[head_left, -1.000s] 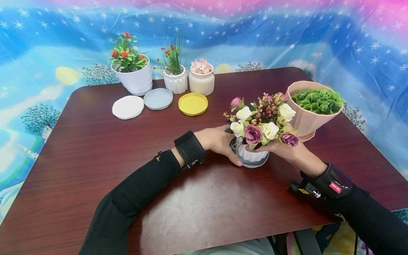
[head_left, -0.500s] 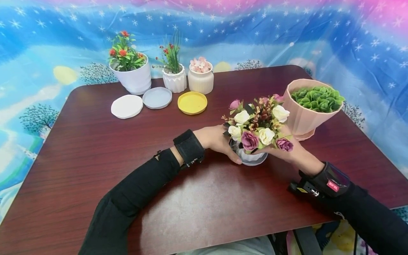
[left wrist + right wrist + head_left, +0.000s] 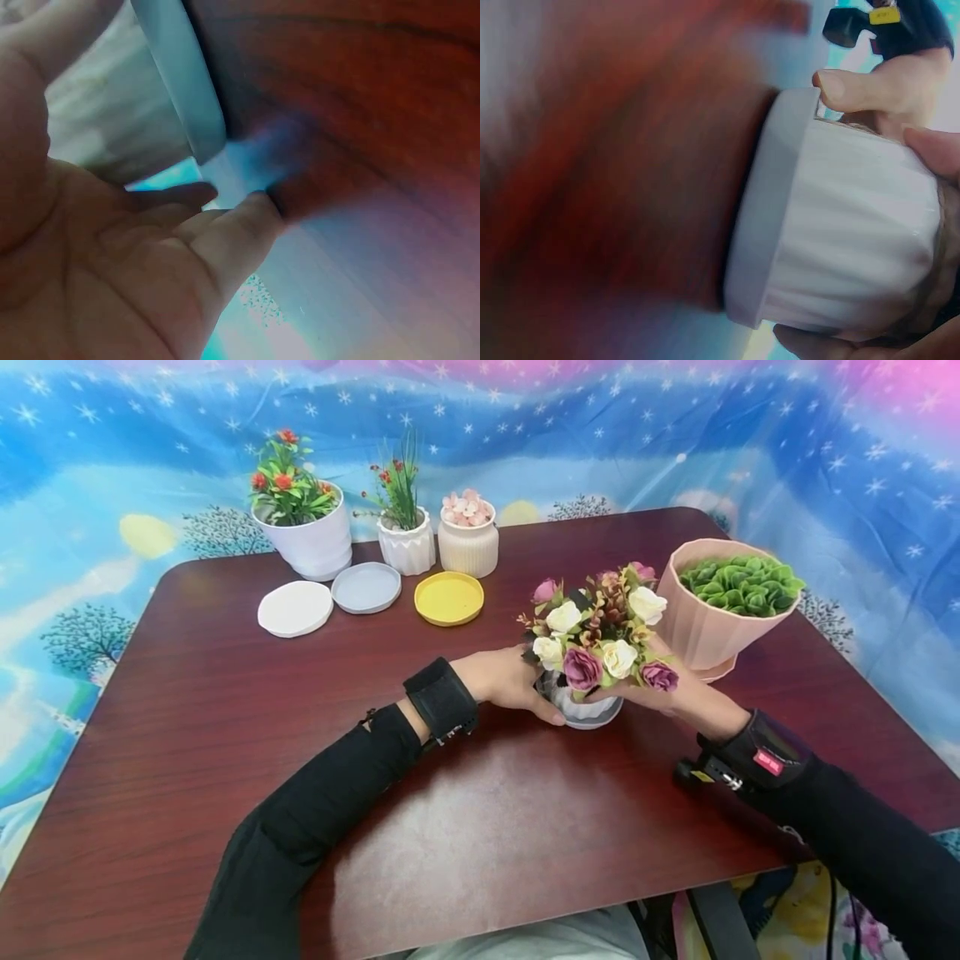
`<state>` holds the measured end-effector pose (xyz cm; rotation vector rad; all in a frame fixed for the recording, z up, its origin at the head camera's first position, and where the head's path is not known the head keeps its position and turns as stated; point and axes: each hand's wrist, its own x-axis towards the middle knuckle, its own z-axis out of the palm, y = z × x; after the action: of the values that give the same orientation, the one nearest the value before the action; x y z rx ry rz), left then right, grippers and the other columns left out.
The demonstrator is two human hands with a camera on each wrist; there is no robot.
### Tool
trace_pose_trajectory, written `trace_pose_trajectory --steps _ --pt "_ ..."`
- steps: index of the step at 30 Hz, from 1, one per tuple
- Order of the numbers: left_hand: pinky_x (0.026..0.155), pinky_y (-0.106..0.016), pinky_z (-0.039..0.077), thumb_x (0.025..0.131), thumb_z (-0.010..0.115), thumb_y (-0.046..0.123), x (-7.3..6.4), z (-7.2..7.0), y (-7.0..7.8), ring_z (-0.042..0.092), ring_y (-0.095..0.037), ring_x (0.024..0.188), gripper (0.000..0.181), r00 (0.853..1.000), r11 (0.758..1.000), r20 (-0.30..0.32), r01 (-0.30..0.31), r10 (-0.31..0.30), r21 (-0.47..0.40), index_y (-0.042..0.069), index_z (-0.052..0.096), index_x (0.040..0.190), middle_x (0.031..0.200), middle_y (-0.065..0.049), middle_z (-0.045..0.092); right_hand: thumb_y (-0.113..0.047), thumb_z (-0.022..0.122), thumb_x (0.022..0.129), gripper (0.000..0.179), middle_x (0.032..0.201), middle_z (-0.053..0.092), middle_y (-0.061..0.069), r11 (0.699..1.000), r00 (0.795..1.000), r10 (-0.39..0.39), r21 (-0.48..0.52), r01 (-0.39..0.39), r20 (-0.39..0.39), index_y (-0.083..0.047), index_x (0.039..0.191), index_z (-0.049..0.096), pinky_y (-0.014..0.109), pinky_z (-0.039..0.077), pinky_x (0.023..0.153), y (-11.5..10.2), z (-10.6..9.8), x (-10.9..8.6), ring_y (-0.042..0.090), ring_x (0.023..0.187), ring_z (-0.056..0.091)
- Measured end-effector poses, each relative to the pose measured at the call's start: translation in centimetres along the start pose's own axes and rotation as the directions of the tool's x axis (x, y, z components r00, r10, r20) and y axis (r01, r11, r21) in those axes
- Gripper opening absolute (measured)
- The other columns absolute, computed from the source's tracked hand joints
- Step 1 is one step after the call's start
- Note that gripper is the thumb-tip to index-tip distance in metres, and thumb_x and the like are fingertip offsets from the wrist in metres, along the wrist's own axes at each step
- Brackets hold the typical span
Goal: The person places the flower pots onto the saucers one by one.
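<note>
Purple and cream artificial roses (image 3: 592, 635) fill a white ribbed flowerpot (image 3: 847, 225), which stands upright in a grey saucer (image 3: 769, 217). My right hand (image 3: 682, 693) grips the pot near its top, its thumb in front and fingers round the other side, as the right wrist view shows. At the pot's left is my left hand (image 3: 510, 681), holding the saucer's edge. Its thumb lies along the rim in front, and its fingers reach round behind. The blooms hide part of both hands in the head view. Whether the saucer touches the table is hard to tell.
Right of the roses, a pink pot (image 3: 705, 618) of green succulents sits close to my right hand. White (image 3: 296, 609), grey-blue (image 3: 367, 588) and yellow (image 3: 449, 599) saucers lie farther back on the dark table (image 3: 360, 668). Behind them stand three potted plants, one with pink blossoms (image 3: 468, 547).
Both hands have shifted slightly away from me, moving the rose pot and its saucer with them. The camera view has tilted a little. The other pots and saucers stay put.
</note>
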<state>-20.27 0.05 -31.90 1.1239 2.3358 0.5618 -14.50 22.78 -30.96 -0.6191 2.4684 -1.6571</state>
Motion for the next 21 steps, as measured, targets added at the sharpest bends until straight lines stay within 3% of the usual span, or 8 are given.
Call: trace_pose_trajectory --steps 3,7,8,12,14,15,18,21 --pt "0.126 -0.025 0.022 0.097 0.078 0.047 0.3 -0.2 -0.5 0.028 -0.020 0.159 0.099 1.000 0.997 -0.001 0.014 -0.014 0.080 0.005 0.025 0.169 0.174 -0.010 0.030 0.014 0.091 0.073 0.106 0.159 0.045 0.022 0.999 0.999 0.053 -0.004 -0.053 0.013 0.005 0.161 0.033 0.015 0.039 0.108 0.0 0.0 1.6 0.002 0.130 0.048" --pt "0.119 -0.032 0.038 0.098 0.075 0.050 0.5 -0.9 -1.2 0.052 -0.025 0.142 0.088 0.999 0.989 -0.005 0.039 -0.038 0.140 -0.005 0.042 0.159 0.155 -0.018 0.055 0.016 0.086 0.076 0.098 0.157 0.048 0.018 0.995 0.995 0.100 -0.009 -0.100 0.026 0.004 0.160 0.037 0.016 0.040 0.108 0.2 -0.4 3.4 0.004 0.129 0.049" --pt "0.119 -0.032 0.038 0.096 0.076 0.054 1.1 -1.1 -2.3 0.051 -0.026 0.143 0.091 0.999 0.992 -0.013 0.033 -0.031 0.126 -0.005 0.044 0.158 0.153 -0.020 0.056 0.016 0.085 0.077 0.096 0.156 0.049 0.016 0.995 0.994 0.103 -0.005 -0.103 0.032 0.003 0.160 0.038 0.017 0.040 0.108 0.4 -0.6 3.7 0.005 0.129 0.050" --pt "0.125 -0.036 0.032 0.095 0.076 0.056 0.6 -2.9 -3.1 0.042 -0.031 0.152 0.103 0.995 0.991 -0.079 0.072 -0.064 0.109 -0.009 0.032 0.162 0.164 -0.027 0.041 0.013 0.084 0.082 0.088 0.150 0.056 0.004 0.990 0.993 0.103 0.087 -0.107 0.054 -0.005 0.158 0.044 0.021 0.044 0.108 0.8 -1.4 4.1 0.009 0.129 0.053" --pt "0.127 -0.037 0.029 0.095 0.076 0.056 -0.1 -4.0 -3.7 0.036 -0.033 0.156 0.107 0.988 0.991 -0.130 0.094 -0.081 0.092 -0.008 0.026 0.164 0.168 -0.027 0.035 0.014 0.084 0.083 0.086 0.148 0.057 0.001 0.983 0.993 0.094 0.153 -0.104 0.075 -0.010 0.157 0.046 0.023 0.045 0.108 0.9 -1.7 3.8 0.011 0.130 0.055" --pt "0.125 -0.039 0.032 0.097 0.074 0.053 -1.0 -4.8 -3.1 0.042 -0.032 0.153 0.103 0.982 0.988 -0.157 0.121 -0.105 0.099 -0.008 0.026 0.164 0.167 -0.026 0.036 0.016 0.083 0.083 0.086 0.149 0.058 0.002 0.978 0.992 0.091 0.182 -0.105 0.084 -0.010 0.157 0.047 0.024 0.046 0.109 0.9 -1.8 3.7 0.013 0.131 0.055" --pt "0.113 -0.044 0.045 0.095 0.075 0.053 -2.2 -6.5 -4.6 0.057 -0.031 0.135 0.088 0.957 0.984 -0.249 0.171 -0.152 0.058 -0.001 0.043 0.157 0.149 -0.021 0.057 0.011 0.091 0.078 0.090 0.149 0.060 0.008 0.996 0.995 0.079 0.039 -0.081 0.065 -0.009 0.155 0.049 0.027 0.044 0.112 -0.2 -2.6 3.5 0.019 0.132 0.057" --pt "0.106 -0.048 0.048 0.092 0.077 0.053 -3.1 -8.0 -6.4 0.060 -0.032 0.125 0.082 0.917 0.972 -0.338 0.233 -0.213 0.020 0.001 0.053 0.150 0.141 -0.018 0.063 -0.006 0.100 0.073 0.116 0.166 0.043 0.012 0.967 0.990 0.132 -0.215 -0.138 -0.042 -0.013 0.167 0.033 0.047 0.031 0.125 -3.4 -4.0 2.7 0.030 0.148 0.044"
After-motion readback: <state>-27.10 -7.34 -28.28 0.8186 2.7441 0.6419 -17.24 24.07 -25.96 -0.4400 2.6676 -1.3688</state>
